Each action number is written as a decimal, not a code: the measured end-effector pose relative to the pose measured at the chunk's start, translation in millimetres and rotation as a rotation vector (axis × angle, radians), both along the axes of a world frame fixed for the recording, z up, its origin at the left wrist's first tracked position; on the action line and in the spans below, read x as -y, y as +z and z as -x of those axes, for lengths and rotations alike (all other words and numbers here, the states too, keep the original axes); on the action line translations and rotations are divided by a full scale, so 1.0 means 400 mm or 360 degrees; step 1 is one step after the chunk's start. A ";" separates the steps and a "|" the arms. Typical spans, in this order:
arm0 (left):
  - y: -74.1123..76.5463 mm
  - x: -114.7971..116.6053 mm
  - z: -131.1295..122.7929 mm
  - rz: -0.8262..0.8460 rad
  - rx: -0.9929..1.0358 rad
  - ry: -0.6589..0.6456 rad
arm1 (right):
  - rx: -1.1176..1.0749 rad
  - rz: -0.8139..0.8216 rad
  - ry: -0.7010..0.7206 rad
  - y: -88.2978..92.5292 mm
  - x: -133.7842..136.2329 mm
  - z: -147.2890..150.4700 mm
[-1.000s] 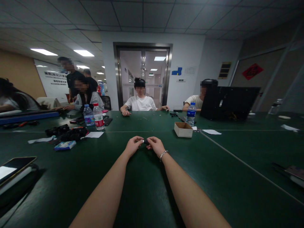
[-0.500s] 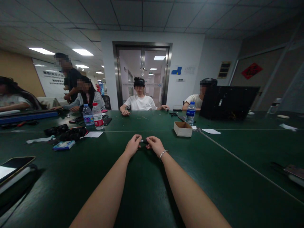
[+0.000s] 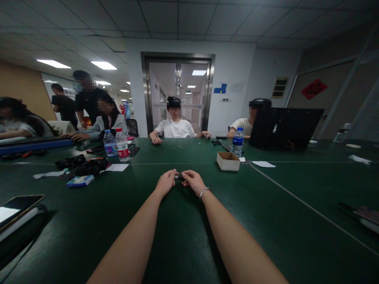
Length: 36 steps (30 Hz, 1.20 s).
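Both my hands meet above the green table (image 3: pixel 183 225), around a small black stick with a light, silvery end (image 3: pixel 178 177), too small to make out its kind. My left hand (image 3: pixel 166 182) pinches at its light end with closed fingertips. From the other side, my right hand (image 3: pixel 193 182), with a silver bracelet at the wrist, grips the dark end between thumb and fingers. The fingers partly cover the stick.
A small open box (image 3: pixel 227 161) and a water bottle (image 3: pixel 238 142) stand ahead to the right. Two bottles (image 3: pixel 122 146), black gear (image 3: pixel 89 165) and a blue packet (image 3: pixel 79 181) are ahead left. A phone (image 3: pixel 20 207) lies near left. People sit across the table.
My hands stay almost in place, the light end showing less between the fingers. At the back left, the standing person has shifted and another person has come into view.
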<state>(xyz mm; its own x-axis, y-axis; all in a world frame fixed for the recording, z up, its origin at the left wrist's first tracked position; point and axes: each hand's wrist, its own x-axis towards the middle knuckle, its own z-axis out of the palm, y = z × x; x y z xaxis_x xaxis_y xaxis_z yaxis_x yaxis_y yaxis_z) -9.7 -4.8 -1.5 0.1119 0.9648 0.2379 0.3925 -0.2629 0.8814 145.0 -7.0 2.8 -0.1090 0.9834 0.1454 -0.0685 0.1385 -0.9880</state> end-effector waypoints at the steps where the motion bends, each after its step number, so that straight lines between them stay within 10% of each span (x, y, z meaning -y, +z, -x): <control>1: 0.001 0.002 -0.002 0.0017 0.0000 0.0007 | -0.0007 -0.0002 -0.0012 0.000 0.000 0.000; 36: 0.029 0.021 0.002 0.0009 0.0239 -0.0142 | -0.0100 0.0042 -0.0092 -0.007 -0.009 -0.002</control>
